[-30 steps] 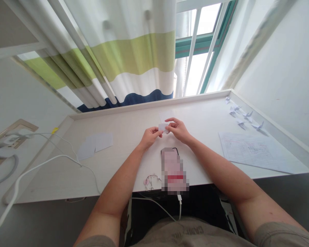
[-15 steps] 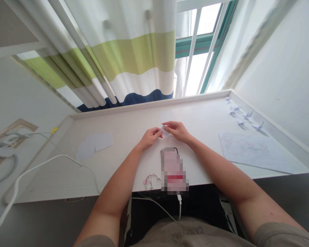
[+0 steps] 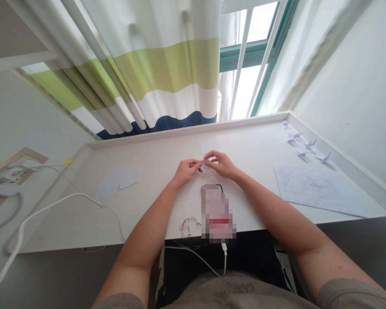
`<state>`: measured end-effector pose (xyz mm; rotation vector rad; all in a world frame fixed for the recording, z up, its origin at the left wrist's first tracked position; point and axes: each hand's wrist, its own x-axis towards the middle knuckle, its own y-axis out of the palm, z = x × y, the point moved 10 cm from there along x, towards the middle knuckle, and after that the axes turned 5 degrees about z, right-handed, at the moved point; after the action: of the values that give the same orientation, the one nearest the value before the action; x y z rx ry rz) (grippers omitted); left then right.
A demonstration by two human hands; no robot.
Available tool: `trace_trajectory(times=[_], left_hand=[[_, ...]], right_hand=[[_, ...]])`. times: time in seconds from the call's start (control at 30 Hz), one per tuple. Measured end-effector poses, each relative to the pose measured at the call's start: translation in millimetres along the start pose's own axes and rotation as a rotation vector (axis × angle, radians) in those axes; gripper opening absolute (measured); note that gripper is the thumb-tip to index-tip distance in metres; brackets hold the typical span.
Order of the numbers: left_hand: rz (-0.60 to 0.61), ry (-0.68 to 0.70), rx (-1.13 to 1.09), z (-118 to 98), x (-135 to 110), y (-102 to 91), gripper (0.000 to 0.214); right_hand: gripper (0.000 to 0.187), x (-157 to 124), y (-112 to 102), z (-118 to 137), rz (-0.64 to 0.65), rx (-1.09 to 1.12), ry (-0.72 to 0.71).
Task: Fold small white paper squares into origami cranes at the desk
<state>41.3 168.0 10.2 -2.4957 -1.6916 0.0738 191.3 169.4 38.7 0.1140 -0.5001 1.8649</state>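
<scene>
Between my hands, over the middle of the white desk (image 3: pixel 161 156), is a small piece of folded paper (image 3: pixel 204 162), mostly covered by my fingers. My left hand (image 3: pixel 187 171) pinches its left side between thumb and fingers. On the other side my right hand (image 3: pixel 221 163) grips the paper with thumb and fingertips. A flat white paper sheet (image 3: pixel 207 146) lies on the desk just beyond my fingers. Nearer to me is a phone (image 3: pixel 216 210) with a blurred screen, a cable plugged into its lower end.
Several folded paper cranes (image 3: pixel 305 153) stand along the right edge, above a stack of written sheets (image 3: pixel 315 189). Loose white papers (image 3: pixel 128 177) lie at left, near a white cable (image 3: pixel 73 195) running to a wall socket (image 3: pixel 16 174). A beaded strap (image 3: pixel 188 226) lies beside the phone.
The folded paper has turned in my fingers and now shows as a thin strip rather than a wider face. My right fingers have shifted slightly; the desk items stay put.
</scene>
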Motion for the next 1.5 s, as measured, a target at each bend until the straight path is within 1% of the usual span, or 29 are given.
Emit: trace_trajectory(times=[0.1,0.2,0.3,0.5,0.6,0.7,0.8,0.93,1.0,1.17,1.3,1.37,1.5], left_hand=[[0.013,-0.004,-0.015,0.2,0.3,2.2,0.052],[-0.007,-0.012,-0.029,0.0,0.4,0.1,0.051],[0.012,-0.019,-0.048,-2.0,0.1,0.1,0.051],[0.048,-0.027,-0.057,-9.1,-2.5,2.1,0.053],[0.056,-0.032,-0.055,-9.5,-3.2,3.2,0.051],[0.057,-0.038,-0.046,-7.7,-3.3,3.6,0.049],[0.030,-0.035,-0.041,-4.9,-2.2,2.2,0.050],[-0.033,-0.017,-0.058,-1.5,0.1,-1.2,0.053],[-0.056,-0.009,-0.074,-1.0,0.7,-2.0,0.054],[-0.016,-0.021,-0.118,-4.4,-0.9,6.1,0.057],[0.019,-0.052,-0.107,-7.2,-4.7,11.9,0.056],[0.016,-0.041,-0.084,-9.6,-6.0,11.7,0.053],[-0.007,-0.006,-0.055,-13.6,-6.3,8.8,0.052]], right_hand=[[0.020,0.0,4.0,-8.1,0.033,0.010,0.055],[0.025,-0.2,6.6,-8.6,0.068,0.038,0.058],[0.028,-1.0,8.0,-9.8,0.092,0.077,0.090],[0.026,-0.8,6.6,-6.7,0.048,0.172,0.064],[0.026,-0.8,8.5,-8.4,0.047,0.182,0.074],[0.019,-1.2,9.2,-8.6,0.056,0.185,0.090],[0.012,-1.6,6.6,-8.0,0.049,0.230,0.107],[0.031,-1.9,3.0,-10.5,0.004,0.310,0.133],[0.035,-1.8,1.1,-12.3,-0.036,0.302,0.132],[0.033,-0.9,-2.2,-13.9,-0.095,0.216,0.106],[0.031,-1.3,-11.8,-7.7,-0.153,0.238,0.068],[0.030,-1.0,-12.3,-4.7,-0.140,0.236,0.068],[0.030,-1.3,-4.9,-2.3,-0.077,0.219,0.093]])
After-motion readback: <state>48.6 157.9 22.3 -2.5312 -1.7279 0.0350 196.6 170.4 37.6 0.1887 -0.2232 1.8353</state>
